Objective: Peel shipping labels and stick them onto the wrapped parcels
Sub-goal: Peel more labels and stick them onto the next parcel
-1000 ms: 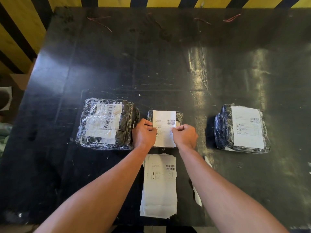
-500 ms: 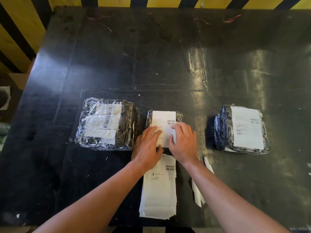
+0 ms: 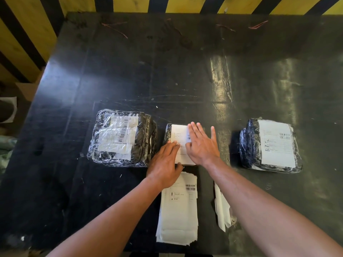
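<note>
Three wrapped parcels sit in a row on the dark, scuffed counter (image 3: 185, 71), well apart from each other. The left parcel (image 3: 122, 138) is the biggest: a squashy bundle under glossy clear film, with older barcoded stickers beneath the wrap. It looks soft and slippery, so it is best taken by its two side edges with the palms, not pinched on top. The right parcel (image 3: 269, 145) is next in size and already carries a white label on its upper face. The stack of label sheets (image 3: 178, 206) lies on the near edge, just behind the left hand (image 3: 165, 166); the sheets are thin, light and floppy, so a corner is probably the place to start a peel. Loose backing strips (image 3: 221, 210) lie just right of the stack. The middle parcel (image 3: 168, 133) is the smallest, mostly hidden under its fresh label (image 3: 179, 134). Both hands rest flat on that label, fingers straight and spread, neither grip curled round anything; the right hand (image 3: 201, 145) covers its right half. The film gives under pressure, so I judge that firm smoothing from the centre outward would help avoid wrinkles and lifted corners.
</note>
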### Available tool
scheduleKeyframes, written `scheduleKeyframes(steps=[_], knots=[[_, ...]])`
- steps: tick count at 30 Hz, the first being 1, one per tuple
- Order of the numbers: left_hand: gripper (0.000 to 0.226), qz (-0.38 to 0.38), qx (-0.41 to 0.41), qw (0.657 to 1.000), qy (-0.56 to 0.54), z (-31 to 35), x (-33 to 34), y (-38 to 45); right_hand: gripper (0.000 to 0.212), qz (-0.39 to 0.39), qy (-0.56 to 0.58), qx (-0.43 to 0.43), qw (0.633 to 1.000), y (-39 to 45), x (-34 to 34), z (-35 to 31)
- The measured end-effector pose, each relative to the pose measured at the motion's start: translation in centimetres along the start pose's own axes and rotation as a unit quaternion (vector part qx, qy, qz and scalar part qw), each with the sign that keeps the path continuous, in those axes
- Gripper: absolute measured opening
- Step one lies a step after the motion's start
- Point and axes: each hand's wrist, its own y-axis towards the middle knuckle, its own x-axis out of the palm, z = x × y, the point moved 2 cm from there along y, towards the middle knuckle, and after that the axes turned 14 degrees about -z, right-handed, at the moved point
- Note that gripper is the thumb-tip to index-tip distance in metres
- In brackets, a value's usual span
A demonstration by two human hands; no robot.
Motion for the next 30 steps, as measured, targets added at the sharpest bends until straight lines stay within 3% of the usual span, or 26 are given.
scheduleKeyframes(steps=[5,10,20,25,30], knots=[[0.071,-0.014,0.002,1.0,0.007,0.0,-0.7,0.0,0.069,-0.012,0.02,0.04,0.999,0.0,-1.1,0.0],[0.073,-0.019,0.001,1.0,-0.003,0.2,-0.9,-0.1,0.063,-0.003,-0.032,-0.055,0.998,-2.7,1.3,-1.5],[0.078,-0.042,-0.015,0.999,0.009,0.2,-1.1,-0.3,0.069,-0.006,-0.09,0.025,0.996,-4.2,0.6,1.5],[0.079,-0.04,-0.017,0.999,0.008,0.4,-0.9,-0.3,0.069,-0.025,-0.08,-0.07,0.994,-5.2,2.7,-1.5],[0.081,-0.05,-0.019,0.998,0.021,0.0,-0.8,-0.3,0.069,-0.027,-0.086,-0.035,0.995,-6.3,4.1,-0.5]])
